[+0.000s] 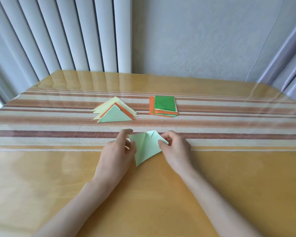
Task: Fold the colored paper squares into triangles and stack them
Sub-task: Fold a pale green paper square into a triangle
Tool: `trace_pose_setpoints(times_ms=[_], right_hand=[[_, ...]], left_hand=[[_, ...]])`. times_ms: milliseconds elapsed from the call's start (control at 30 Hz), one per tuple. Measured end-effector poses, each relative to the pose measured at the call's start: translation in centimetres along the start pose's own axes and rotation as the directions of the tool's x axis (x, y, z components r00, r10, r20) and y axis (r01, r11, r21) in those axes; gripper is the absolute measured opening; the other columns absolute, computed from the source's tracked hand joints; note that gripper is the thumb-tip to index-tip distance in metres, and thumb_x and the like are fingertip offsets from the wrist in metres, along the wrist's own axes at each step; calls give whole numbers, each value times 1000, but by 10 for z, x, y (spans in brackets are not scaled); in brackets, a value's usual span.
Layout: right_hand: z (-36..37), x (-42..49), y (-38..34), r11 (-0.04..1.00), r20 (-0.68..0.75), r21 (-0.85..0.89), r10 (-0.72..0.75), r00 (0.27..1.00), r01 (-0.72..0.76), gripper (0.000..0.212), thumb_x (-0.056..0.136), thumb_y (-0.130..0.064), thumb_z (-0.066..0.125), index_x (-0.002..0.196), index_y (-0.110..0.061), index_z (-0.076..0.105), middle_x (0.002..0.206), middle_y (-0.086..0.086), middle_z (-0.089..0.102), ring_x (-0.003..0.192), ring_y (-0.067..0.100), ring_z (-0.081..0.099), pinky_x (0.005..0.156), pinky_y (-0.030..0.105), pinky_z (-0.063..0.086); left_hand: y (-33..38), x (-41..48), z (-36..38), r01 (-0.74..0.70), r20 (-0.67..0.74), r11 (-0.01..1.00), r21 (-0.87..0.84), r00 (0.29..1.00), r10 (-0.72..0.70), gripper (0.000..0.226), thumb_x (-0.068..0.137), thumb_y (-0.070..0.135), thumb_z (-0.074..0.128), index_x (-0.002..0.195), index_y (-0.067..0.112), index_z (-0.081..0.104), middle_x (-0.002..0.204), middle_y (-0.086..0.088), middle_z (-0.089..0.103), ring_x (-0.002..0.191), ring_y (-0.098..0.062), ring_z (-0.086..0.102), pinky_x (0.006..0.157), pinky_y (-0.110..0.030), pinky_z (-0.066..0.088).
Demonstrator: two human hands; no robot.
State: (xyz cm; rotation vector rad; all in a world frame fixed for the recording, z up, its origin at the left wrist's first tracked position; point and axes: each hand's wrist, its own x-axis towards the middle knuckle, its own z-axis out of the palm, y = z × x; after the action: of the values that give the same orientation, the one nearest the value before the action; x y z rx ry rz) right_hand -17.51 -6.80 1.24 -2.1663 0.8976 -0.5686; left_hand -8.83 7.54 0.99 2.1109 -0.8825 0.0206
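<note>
The left hand and right hand pinch the green paper. If its corners miss, the fold may go crooked.

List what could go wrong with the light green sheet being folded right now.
1. The light green sheet is only partly folded, pinched between the left hand and right hand. If its corners are not matched before creasing, the triangle will likely come out skewed.
2. The stack of folded triangles lies fanned out, its edges not aligned. Another triangle dropped on carelessly could spread it further.
</note>
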Motion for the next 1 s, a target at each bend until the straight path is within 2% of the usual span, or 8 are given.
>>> trace_pose_setpoints(times_ms=[67,167,300,400,500,633,767,1000], right_hand=[[-4,8,1,997,32,74,34,999,-36,16,84,-14,63,79,-28,62,83,-9,67,87,21,63,89,42,45],[-6,19,6,995,122,99,-12,992,0,20,85,-14,64,78,-33,65,90,-12,70,88,14,64,91,44,46],[-14,23,9,988,229,93,-140,963,121,15,88,-18,66,86,-32,69,91,-13,65,84,13,57,88,41,47],[-19,20,6,981,256,67,-192,948,181,30,88,-15,63,82,-44,62,91,-17,52,105,18,50,98,36,38],[-16,19,6,980,246,63,-199,949,190,19,91,-16,63,92,-34,68,88,-14,51,99,15,50,94,31,38],[-14,22,9,970,206,62,-244,948,236,13,91,-16,63,101,-20,71,77,-14,48,77,0,41,79,27,34],[-10,21,13,950,163,11,-309,937,312,12,90,-11,64,98,-14,71,78,-18,53,87,13,45,87,30,37],[0,17,27,811,98,-152,-556,826,564,20,79,-7,57,87,-15,73,84,-8,65,90,18,46,81,34,41]], left_hand=[[-6,2,2,-46,9,999,10,999,46,51,88,9,58,135,25,44,100,8,59,83,-11,60,73,-28,46],[-18,11,1,-372,81,894,249,928,363,67,73,3,43,134,29,49,137,-4,45,119,-25,45,96,-41,40],[-17,18,-6,-647,338,699,304,760,556,62,70,6,33,123,22,59,140,2,51,130,-19,40,104,-39,27],[-19,18,-4,-625,377,746,230,764,523,66,68,11,33,132,19,46,125,3,59,110,-14,48,100,-29,29],[-26,18,-2,-525,318,847,80,819,478,61,72,15,34,132,21,44,110,7,58,104,-11,50,98,-24,32],[-34,21,-7,-504,304,864,13,825,477,38,75,17,37,101,26,64,96,13,59,91,-8,55,88,-28,39],[-37,20,-7,-466,276,885,8,852,446,34,80,25,40,89,25,72,93,20,61,86,-7,56,86,-31,40],[-34,30,5,-404,251,912,69,892,376,39,85,52,47,120,35,46,86,19,53,86,-6,45,79,-31,43]])
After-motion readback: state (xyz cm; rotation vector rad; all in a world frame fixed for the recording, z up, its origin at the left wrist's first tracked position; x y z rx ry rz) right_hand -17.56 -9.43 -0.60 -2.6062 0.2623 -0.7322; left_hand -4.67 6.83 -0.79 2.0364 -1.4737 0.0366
